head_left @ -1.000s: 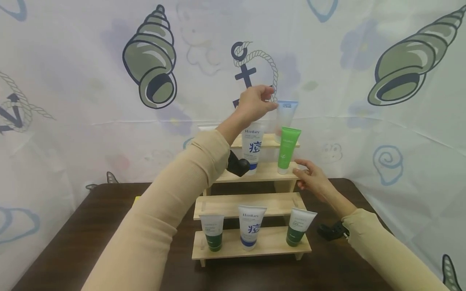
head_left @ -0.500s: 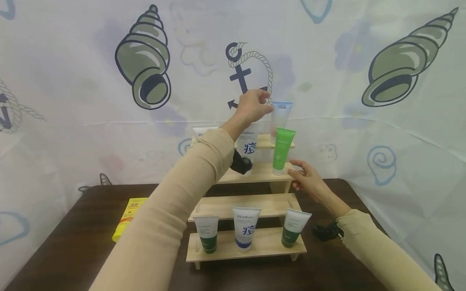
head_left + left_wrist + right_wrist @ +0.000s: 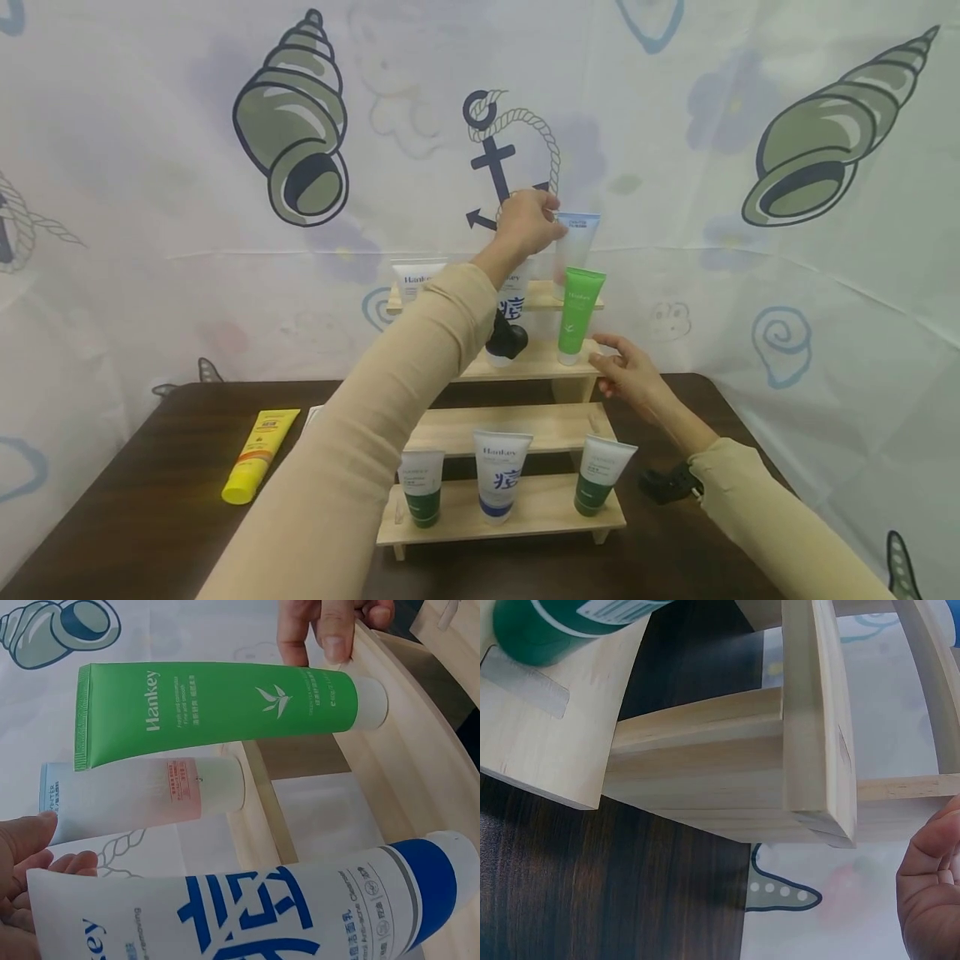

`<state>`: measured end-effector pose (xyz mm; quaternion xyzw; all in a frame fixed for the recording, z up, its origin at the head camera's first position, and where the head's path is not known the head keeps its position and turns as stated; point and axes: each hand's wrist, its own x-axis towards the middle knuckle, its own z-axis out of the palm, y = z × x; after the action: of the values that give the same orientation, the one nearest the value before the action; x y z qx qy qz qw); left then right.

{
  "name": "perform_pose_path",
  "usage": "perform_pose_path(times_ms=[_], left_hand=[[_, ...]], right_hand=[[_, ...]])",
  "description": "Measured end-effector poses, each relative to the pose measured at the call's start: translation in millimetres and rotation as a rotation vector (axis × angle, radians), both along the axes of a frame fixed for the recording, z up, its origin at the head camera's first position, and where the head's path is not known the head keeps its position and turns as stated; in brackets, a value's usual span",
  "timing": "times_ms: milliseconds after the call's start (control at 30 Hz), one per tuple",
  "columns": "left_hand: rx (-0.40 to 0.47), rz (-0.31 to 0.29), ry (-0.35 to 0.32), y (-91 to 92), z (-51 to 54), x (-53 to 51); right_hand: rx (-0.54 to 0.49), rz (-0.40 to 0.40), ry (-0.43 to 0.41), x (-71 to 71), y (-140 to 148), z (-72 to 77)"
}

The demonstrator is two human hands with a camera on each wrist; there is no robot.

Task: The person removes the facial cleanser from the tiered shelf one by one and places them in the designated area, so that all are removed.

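At the top right of the wooden rack (image 3: pixel 540 358), my left hand (image 3: pixel 527 223) pinches the upper edge of a pale blue and pink tube (image 3: pixel 574 250) standing on the top shelf. The left wrist view shows the thumb of that hand (image 3: pixel 22 862) at the tube's flat end (image 3: pixel 135 801). My right hand (image 3: pixel 630 379) grips the right end of the shelf below, beside an upright green tube (image 3: pixel 580 312). A white tube with blue print (image 3: pixel 225 911) stands on that same shelf, partly behind my left wrist in the head view.
Three tubes stand on the lowest shelf: white and green (image 3: pixel 422 492), white and blue (image 3: pixel 501 475), white and green (image 3: pixel 602 473). Another white tube (image 3: pixel 415 277) is at the top left. A yellow tube (image 3: pixel 260 454) lies on the dark table (image 3: pixel 150 500), left of my left sleeve.
The head view has shifted, bringing the yellow tube into sight. My left hand has moved slightly right onto the pale tube's upper edge. My right hand stays at the shelf end.
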<state>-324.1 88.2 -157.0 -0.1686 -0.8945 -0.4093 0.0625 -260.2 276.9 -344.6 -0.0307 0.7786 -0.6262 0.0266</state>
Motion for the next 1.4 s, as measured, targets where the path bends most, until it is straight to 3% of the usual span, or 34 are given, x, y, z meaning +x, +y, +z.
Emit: perform_pose_path(times_ms=[400,1067,1400], left_hand=[[-0.019,0.010,0.034,5.3,-2.0,-2.2],[-0.077,0.031,0.118,9.9,-4.2,3.8],[-0.053,0.046,0.162,9.1,-0.5,4.5]], right_hand=[[0.003,-0.002,-0.006,0.2,-1,0.3],[-0.014,0.012,0.000,3.0,1,1.4],[-0.012,0.015,0.000,2.2,2,0.0]])
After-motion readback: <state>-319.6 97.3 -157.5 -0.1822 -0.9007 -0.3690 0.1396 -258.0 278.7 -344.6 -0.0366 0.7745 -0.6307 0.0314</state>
